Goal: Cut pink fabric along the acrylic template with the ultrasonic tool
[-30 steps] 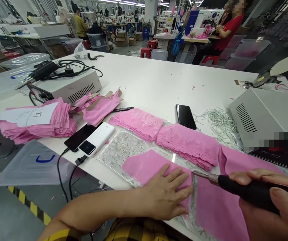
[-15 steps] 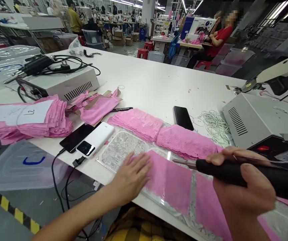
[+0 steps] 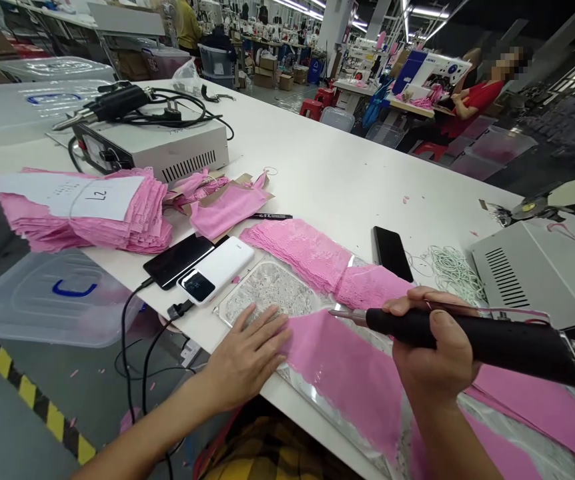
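My left hand (image 3: 253, 357) lies flat with fingers spread, its fingertips at the left end of a pink fabric piece (image 3: 350, 373). The fabric rests on a clear, mottled plastic template (image 3: 267, 293). In my right hand (image 3: 432, 347) is a black handheld ultrasonic cutter (image 3: 507, 343), its fingers wrapped around the body. The cutter's pointed metal tip is at the upper edge of the fabric; whether it touches cannot be made out. Just above lie stacked pink lace pieces (image 3: 300, 253). More pink fabric (image 3: 542, 407) lies under and right of my right forearm.
At left are a labelled fabric bundle (image 3: 87, 210), a grey box (image 3: 167, 147) with another handpiece on top, and a white power bank (image 3: 217, 270). A phone (image 3: 392, 253), tangled elastic cord (image 3: 455, 273) and second grey box (image 3: 542, 280) lie right. A seated person is beyond.
The cutter's tip has moved left, to the upper edge of the fabric near my left hand. My left hand stays flat at the fabric's end. The whole view has shifted to the left.
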Demonstrator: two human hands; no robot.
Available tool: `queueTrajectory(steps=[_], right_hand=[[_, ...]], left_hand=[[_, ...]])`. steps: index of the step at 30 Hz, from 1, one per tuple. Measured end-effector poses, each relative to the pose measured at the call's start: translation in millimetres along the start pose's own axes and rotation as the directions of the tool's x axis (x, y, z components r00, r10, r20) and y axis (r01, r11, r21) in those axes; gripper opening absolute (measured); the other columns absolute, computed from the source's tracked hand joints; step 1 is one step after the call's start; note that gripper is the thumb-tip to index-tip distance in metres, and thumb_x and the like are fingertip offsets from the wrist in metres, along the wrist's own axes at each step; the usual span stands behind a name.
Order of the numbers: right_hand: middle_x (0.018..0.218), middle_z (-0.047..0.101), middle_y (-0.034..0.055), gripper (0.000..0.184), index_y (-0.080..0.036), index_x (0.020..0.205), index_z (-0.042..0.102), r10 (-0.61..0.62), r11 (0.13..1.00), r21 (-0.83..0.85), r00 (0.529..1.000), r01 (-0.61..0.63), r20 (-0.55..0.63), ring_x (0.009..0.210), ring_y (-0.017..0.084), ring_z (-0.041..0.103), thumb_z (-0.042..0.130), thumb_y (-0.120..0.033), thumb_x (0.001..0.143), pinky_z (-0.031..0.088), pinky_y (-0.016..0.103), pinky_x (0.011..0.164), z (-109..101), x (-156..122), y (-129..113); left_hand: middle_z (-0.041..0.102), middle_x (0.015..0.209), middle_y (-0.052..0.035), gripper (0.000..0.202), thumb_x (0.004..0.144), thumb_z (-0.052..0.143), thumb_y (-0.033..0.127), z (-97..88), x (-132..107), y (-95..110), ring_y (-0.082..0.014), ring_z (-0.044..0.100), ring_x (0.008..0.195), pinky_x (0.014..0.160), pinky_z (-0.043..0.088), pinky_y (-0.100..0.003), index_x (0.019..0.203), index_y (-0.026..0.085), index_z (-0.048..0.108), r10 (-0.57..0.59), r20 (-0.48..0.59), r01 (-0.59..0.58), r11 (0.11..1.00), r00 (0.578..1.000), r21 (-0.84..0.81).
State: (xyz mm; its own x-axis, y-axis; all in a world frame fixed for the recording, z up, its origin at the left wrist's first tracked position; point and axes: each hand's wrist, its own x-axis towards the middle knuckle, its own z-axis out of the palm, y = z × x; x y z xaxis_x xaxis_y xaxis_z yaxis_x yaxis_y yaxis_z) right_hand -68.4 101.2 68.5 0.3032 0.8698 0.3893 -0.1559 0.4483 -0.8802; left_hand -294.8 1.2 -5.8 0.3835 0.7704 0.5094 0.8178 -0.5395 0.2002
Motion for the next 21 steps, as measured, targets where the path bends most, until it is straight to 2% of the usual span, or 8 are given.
queueTrajectory(steps=[7,21], right_hand=[[0.076,0.058,-0.0012,0.014,-0.019,0.079,0.059,0.011,1.0,0.008,1.0,-0.011,0.008,0.054,0.014,0.057,0.058,-0.027,0.067,0.052,0.037,0.06,2.5,-0.4,1.5],[0.072,0.058,-0.0026,0.01,-0.02,0.071,0.056,0.038,0.999,0.009,0.999,-0.038,0.024,0.055,0.014,0.057,0.063,-0.026,0.066,0.053,0.037,0.057,3.8,-1.1,1.6]], left_hand=[[0.062,0.133,-0.0103,0.031,0.097,0.048,0.015,-5.9,-2.1,-2.0,-0.0256,0.044,0.138,0.117,0.031,-0.051,0.127,0.014,0.058,0.03,-0.062,-0.033,0.999,0.998,-0.042],[0.065,0.128,-0.0104,0.032,0.094,0.053,0.014,-9.0,-8.3,-3.6,-0.0251,0.047,0.136,0.119,0.029,-0.051,0.125,0.014,0.06,0.014,-0.045,-0.016,0.999,0.999,-0.049]])
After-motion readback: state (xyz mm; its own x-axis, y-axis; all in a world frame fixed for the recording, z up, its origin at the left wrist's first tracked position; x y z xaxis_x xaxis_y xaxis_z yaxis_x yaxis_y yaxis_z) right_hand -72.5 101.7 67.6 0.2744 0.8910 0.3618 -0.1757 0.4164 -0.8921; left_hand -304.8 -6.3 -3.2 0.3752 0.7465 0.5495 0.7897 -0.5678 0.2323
